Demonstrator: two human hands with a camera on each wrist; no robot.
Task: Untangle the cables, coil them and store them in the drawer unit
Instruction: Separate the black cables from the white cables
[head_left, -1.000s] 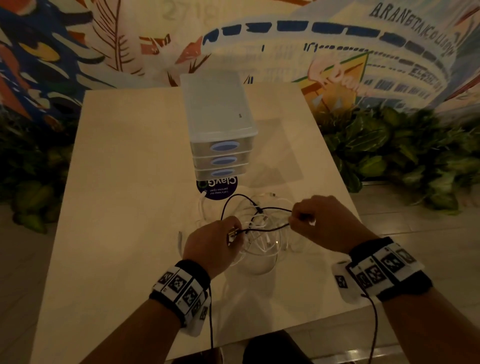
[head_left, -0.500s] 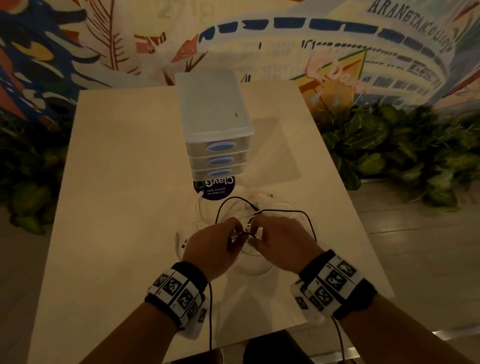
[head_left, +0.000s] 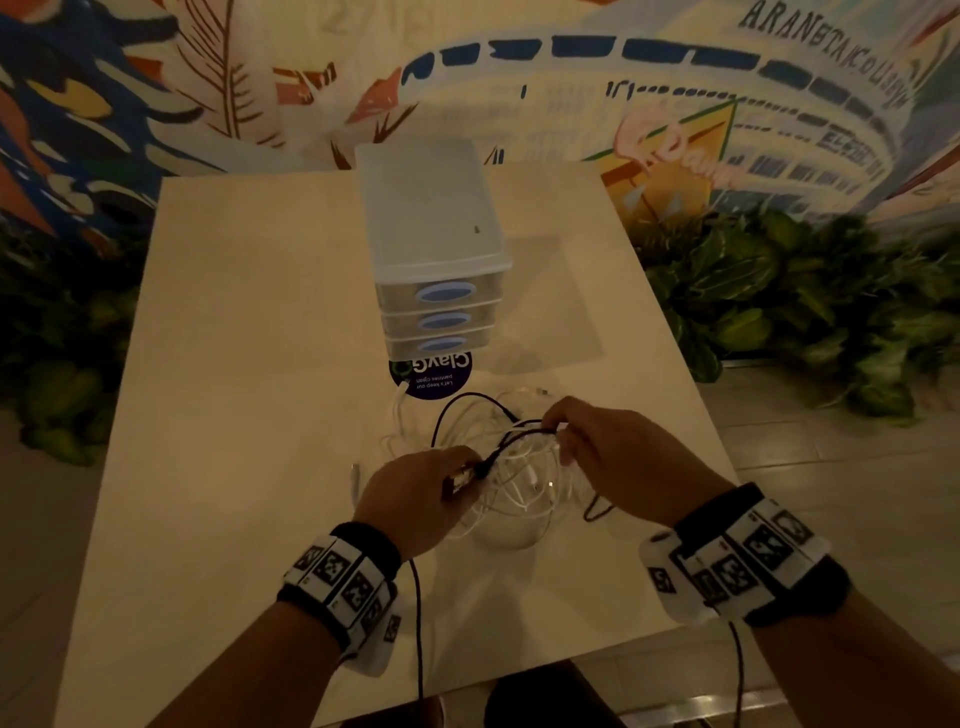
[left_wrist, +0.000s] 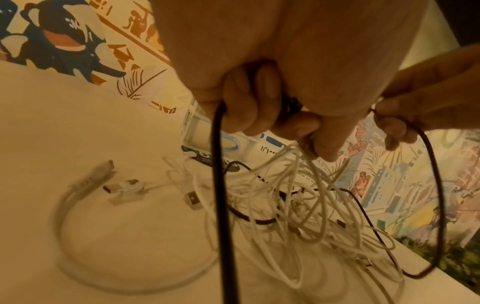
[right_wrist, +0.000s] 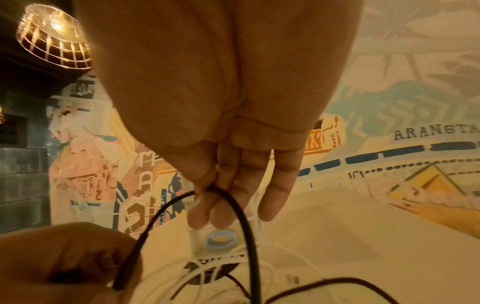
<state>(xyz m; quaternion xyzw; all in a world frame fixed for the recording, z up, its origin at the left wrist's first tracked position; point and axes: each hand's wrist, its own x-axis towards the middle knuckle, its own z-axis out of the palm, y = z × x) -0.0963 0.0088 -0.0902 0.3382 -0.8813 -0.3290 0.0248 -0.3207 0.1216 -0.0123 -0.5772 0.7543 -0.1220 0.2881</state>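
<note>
A black cable (head_left: 511, 441) runs between my two hands above a tangle of thin white cables (head_left: 524, 493) on the table. My left hand (head_left: 447, 475) grips the black cable's plug end, and some white strands (left_wrist: 298, 205) hang from its curled fingers (left_wrist: 249, 107). My right hand (head_left: 558, 431) pinches the black cable (right_wrist: 246, 226) between thumb and fingertips (right_wrist: 205, 205), a short way right of the left hand (right_wrist: 64, 267). The white three-drawer unit (head_left: 431, 234) stands behind the tangle, all drawers shut.
A round dark sticker (head_left: 434, 379) lies on the pale table (head_left: 234, 415) in front of the drawer unit. A thicker white cable (left_wrist: 67, 197) curves on the table left of the tangle. Leafy plants (head_left: 805, 301) flank the table; a mural wall stands behind.
My hands came together over the tangle, then parted again. The right hand now pinches the black cable nearer the left hand than one second ago.
</note>
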